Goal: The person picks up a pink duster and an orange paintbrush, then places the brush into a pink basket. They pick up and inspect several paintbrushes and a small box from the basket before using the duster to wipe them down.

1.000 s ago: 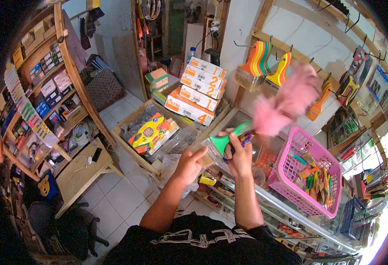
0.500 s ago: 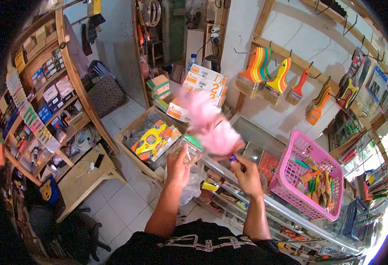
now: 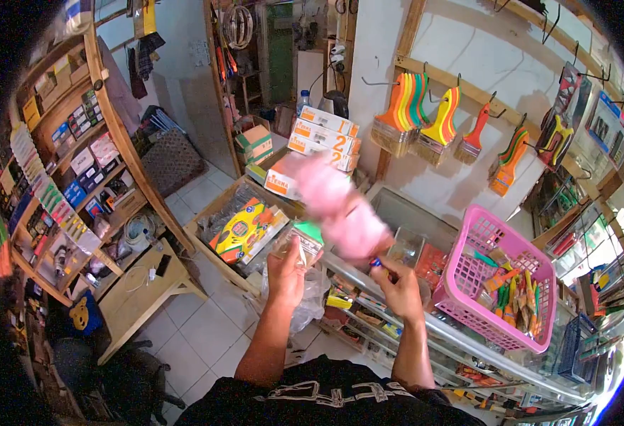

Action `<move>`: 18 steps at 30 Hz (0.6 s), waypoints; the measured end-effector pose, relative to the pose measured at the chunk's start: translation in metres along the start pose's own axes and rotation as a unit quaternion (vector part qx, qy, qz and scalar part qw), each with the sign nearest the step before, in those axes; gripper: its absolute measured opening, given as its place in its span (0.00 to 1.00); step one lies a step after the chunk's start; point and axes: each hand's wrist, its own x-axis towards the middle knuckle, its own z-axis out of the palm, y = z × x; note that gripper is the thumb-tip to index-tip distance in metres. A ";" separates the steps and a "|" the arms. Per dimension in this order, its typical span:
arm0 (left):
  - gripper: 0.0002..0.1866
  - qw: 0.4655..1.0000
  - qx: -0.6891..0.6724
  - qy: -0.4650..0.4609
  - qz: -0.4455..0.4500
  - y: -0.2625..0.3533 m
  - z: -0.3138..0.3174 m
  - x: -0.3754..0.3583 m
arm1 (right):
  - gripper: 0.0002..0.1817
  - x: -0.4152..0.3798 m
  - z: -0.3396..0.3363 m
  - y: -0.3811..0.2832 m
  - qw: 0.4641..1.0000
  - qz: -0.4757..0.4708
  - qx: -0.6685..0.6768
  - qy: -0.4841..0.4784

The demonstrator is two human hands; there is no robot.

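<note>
A fluffy pink duster [image 3: 354, 224], blurred by motion, extends up and left from my right hand [image 3: 401, 292], whose fingers are wrapped round its dark handle. My left hand [image 3: 285, 278] grips a small clear pack [image 3: 307, 240] with a green top and a printed label; its contents are too small to make out. The duster's head is just right of the pack, above the edge of the glass counter [image 3: 461, 335]. A crumpled clear plastic bag [image 3: 305, 305] hangs behind my left hand.
On the counter stands a pink basket [image 3: 445, 302] holding several colourful-handled brushes. Paintbrushes [image 3: 436, 128] hang on wall hooks. White-and-orange boxes [image 3: 319, 138] are stacked behind a wooden drawer [image 3: 219, 263]. At left are loaded shelves [image 3: 109, 153] and a low wooden table [image 3: 131, 305].
The duster's pink head has shifted slightly and stays blurred. Both hands keep their holds in nearly the same place. The camera view has turned a little.
</note>
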 end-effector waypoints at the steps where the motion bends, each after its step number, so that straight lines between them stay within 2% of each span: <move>1: 0.15 1.000 0.004 0.000 -0.002 -0.003 -0.005 0.002 | 0.16 -0.002 -0.002 -0.003 0.999 -0.045 -0.022 -0.017; 2: 0.16 1.000 0.003 -0.003 0.002 -0.005 -0.010 0.001 | 0.17 -0.002 -0.007 -0.008 0.995 0.014 0.009 -0.094; 5: 0.18 1.000 -0.007 -0.010 0.009 0.002 0.001 -0.005 | 0.17 -0.001 0.004 0.009 0.998 0.036 0.043 0.035; 6: 0.18 1.000 0.001 0.018 0.005 0.002 0.003 -0.006 | 0.17 -0.002 0.005 0.017 0.996 0.064 0.045 0.043; 9: 0.16 0.997 0.033 0.036 0.051 -0.002 0.003 -0.007 | 0.16 -0.006 0.001 0.030 0.997 -0.001 -0.003 -0.071; 10: 0.15 0.996 0.045 0.044 0.067 -0.001 0.003 -0.009 | 0.17 -0.009 -0.001 0.024 0.993 0.038 0.035 -0.106; 13: 0.15 0.998 0.031 0.046 0.030 0.009 0.012 -0.012 | 0.16 -0.009 0.007 0.018 0.992 0.109 0.063 -0.002; 16: 0.17 0.997 0.059 0.021 0.049 0.000 -0.009 -0.009 | 0.15 -0.014 0.003 0.019 0.997 0.060 0.021 -0.044; 18: 0.18 0.997 0.062 0.012 0.048 -0.002 -0.010 -0.008 | 0.15 -0.015 0.003 0.017 0.998 0.029 0.048 -0.040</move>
